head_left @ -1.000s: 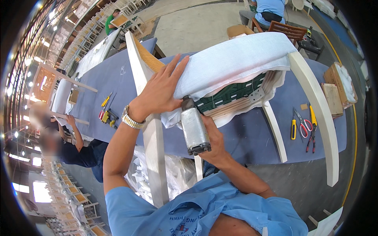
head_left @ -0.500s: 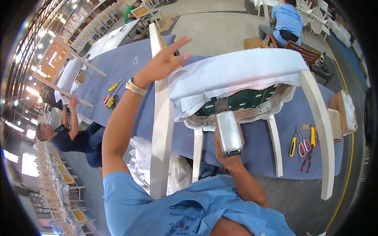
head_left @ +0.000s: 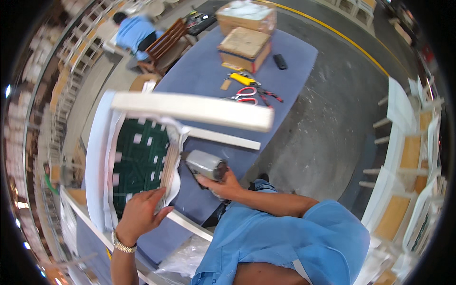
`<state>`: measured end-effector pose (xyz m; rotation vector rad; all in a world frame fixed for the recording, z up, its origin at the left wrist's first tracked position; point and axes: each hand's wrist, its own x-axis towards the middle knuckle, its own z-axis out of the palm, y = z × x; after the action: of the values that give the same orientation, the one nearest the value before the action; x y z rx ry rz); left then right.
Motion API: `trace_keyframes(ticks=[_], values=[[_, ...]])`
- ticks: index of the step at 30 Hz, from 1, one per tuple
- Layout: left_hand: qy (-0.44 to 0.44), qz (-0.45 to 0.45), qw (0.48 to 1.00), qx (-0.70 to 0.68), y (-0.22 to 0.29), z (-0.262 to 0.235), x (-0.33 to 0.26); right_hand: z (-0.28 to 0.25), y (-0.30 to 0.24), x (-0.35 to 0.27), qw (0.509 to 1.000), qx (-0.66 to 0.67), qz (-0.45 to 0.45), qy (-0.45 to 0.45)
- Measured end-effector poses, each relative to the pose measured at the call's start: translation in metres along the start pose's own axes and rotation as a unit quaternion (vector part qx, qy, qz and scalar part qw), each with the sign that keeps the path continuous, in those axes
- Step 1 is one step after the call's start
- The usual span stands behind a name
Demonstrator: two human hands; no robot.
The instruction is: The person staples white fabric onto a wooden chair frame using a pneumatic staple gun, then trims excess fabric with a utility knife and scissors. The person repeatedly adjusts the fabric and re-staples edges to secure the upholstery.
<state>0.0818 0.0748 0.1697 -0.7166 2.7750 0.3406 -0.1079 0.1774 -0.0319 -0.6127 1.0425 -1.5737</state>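
Note:
A chair with pale wooden legs (head_left: 194,108) lies on its side, the underside of its seat facing me. Green webbing (head_left: 137,156) crosses that underside, and white fabric (head_left: 97,166) wraps the seat's outside. My left hand (head_left: 145,213) has its fingers stretched out over the seat frame's near edge; whether the fingertips touch the fabric I cannot tell. In my right hand (head_left: 227,184) is a silver staple gun (head_left: 206,164), gripped by its handle. Its nose is close to the wooden seat rail (head_left: 169,166).
Red-handled scissors (head_left: 247,93), pliers (head_left: 270,96) and a yellow-handled tool (head_left: 242,79) lie on the blue padded table (head_left: 199,76). Beyond them are a cardboard box (head_left: 244,45) and a black object (head_left: 280,61). A person in blue (head_left: 135,35) sits at the far left; chairs (head_left: 403,156) line the right.
The view has swung to the right, and the chair now appears at the left. My left hand has come down from beside the upright leg to the seat's edge. My right still grips the staple gun.

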Motion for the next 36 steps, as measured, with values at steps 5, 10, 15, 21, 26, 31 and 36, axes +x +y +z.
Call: trace_keyframes(ticks=[5,10,15,21,26,31,36], values=[[0.052,0.171,0.972,-0.15,0.039,0.083,0.152,-0.098,-0.024,-0.02,0.972,0.068,-0.083,0.211],[0.175,0.273,0.87,-0.37,0.198,0.138,0.281,-0.194,-0.046,-0.076,0.88,-0.098,-0.256,0.388],[0.147,0.338,0.865,-0.34,0.28,0.157,0.337,-0.244,-0.105,-0.125,0.79,-0.007,-0.396,0.467],[0.003,0.208,0.822,-0.53,0.257,0.197,0.412,-0.305,-0.176,-0.123,0.805,-0.065,-0.48,0.343],[0.071,-0.063,0.51,-0.855,0.18,0.171,0.483,-0.379,-0.213,-0.078,0.847,-0.09,-0.418,0.317],[0.27,-0.079,0.403,-0.871,0.123,0.136,0.579,-0.449,-0.248,-0.038,0.907,-0.104,-0.295,0.282],[0.312,-0.196,0.509,-0.778,0.108,0.12,0.635,-0.485,-0.274,-0.028,0.904,-0.138,-0.238,0.328]])
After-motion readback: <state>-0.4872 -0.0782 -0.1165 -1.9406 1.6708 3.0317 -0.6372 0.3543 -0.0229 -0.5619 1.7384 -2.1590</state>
